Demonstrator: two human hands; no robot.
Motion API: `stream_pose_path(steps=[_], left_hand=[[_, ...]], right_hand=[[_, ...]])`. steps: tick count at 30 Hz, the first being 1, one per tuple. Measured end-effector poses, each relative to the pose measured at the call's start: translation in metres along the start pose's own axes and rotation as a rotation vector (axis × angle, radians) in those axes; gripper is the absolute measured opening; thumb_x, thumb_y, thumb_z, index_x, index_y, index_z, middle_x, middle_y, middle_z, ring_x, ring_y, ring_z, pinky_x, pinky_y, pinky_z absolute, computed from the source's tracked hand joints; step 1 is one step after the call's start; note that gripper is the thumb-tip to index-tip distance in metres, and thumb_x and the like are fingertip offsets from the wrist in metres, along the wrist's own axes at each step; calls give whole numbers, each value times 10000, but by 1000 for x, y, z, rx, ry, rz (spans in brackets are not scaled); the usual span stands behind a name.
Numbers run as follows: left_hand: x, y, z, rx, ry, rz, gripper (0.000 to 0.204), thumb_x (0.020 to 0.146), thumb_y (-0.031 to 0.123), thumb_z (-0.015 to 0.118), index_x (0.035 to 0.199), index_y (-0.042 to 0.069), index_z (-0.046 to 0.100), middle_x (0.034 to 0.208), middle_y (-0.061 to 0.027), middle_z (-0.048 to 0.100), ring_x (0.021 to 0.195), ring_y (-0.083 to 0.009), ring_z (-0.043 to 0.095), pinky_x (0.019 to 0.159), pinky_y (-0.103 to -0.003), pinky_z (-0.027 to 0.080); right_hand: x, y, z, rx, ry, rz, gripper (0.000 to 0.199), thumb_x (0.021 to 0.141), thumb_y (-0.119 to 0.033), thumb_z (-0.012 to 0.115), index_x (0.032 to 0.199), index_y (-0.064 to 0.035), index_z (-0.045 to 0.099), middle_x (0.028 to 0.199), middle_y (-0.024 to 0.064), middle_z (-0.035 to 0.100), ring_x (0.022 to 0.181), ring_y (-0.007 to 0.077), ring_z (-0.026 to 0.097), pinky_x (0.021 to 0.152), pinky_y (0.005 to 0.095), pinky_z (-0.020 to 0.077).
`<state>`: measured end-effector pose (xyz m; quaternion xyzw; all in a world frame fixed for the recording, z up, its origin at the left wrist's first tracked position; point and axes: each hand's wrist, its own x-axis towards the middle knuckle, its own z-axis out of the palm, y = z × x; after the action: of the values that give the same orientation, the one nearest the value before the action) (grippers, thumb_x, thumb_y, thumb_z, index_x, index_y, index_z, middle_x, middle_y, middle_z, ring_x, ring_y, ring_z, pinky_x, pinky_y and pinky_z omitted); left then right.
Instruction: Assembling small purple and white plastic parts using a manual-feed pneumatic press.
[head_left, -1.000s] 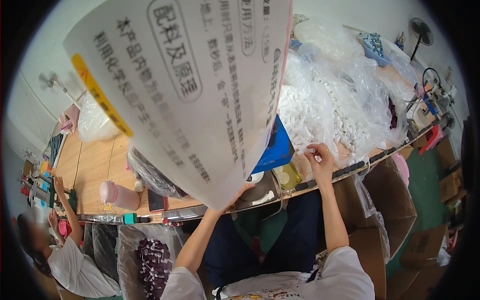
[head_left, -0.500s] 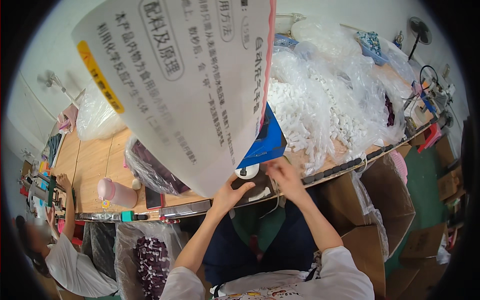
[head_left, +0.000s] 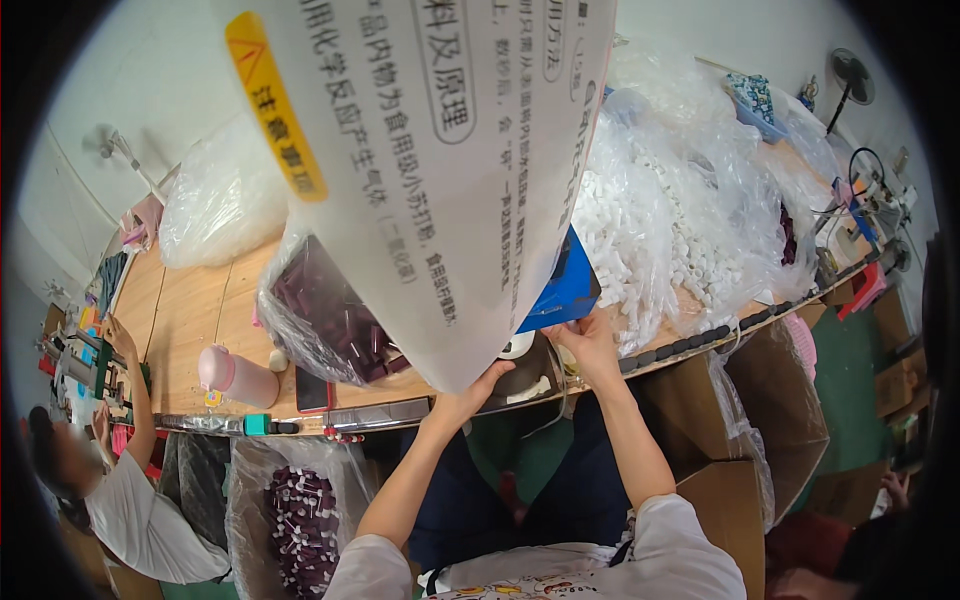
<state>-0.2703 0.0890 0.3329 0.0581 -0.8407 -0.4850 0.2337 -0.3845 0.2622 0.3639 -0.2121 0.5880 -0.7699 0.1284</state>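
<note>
A large white printed sheet with a yellow label hangs close in front and covers much of the bench. Beneath its lower tip is my left hand, thumb stretched to the right; its other fingers are hidden. My right hand has its fingers closed at the bottom edge of a blue angular housing. Between my hands, a white rounded part shows in part. Whatever the right fingertips grip is too small to make out. A pale scrap lies below, near the bench edge.
A clear bag of dark purple tubes, a phone and a pink bottle lie left. White small parts heap right in plastic. Cardboard boxes and a bag of white-capped purple tubes stand below. A co-worker sits left.
The sheet appears further right, and more of the bagged purple tubes shows. My right hand, blurred before, now sits against the blue housing. Part of another person has appeared at the lower right.
</note>
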Motion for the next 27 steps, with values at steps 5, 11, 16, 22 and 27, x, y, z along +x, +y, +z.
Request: stream_pose_path(steps=[5,11,16,22,27], left_hand=[[7,-3,-5,-143,-118,-179,304,775,140,835,1056,43,768,1163,-159,718,1135,-335,633,984,-428,473],[-3,14,10,-23,121,60,273,747,113,841,998,32,769,1060,-142,738,1074,-327,649,932,-417,486],[-10,22,15,-27,179,13,253,736,94,842,966,24,761,962,-127,723,959,-314,646,834,-407,487],[-10,21,19,-27,236,31,249,743,79,834,971,15,754,893,-121,695,844,-293,627,773,-391,479],[-10,23,17,-71,240,4,241,749,73,827,966,3,748,890,-133,687,848,-283,632,753,-383,486]], right_hand=[[-2,1,2,-34,-112,-47,251,863,-69,763,1085,37,715,981,13,693,895,79,588,812,255,479],[0,24,4,-140,-265,-137,227,865,-142,797,1033,-2,738,935,7,688,823,74,555,739,262,470],[6,21,-5,-108,-176,61,283,807,-127,837,1033,7,733,922,17,713,826,92,596,747,273,496],[6,8,14,-336,-356,43,353,733,-47,834,1062,-3,715,953,52,728,894,124,636,792,319,542],[5,-19,27,-363,-327,81,422,688,-21,832,1083,-4,686,961,77,721,886,153,649,793,332,545]])
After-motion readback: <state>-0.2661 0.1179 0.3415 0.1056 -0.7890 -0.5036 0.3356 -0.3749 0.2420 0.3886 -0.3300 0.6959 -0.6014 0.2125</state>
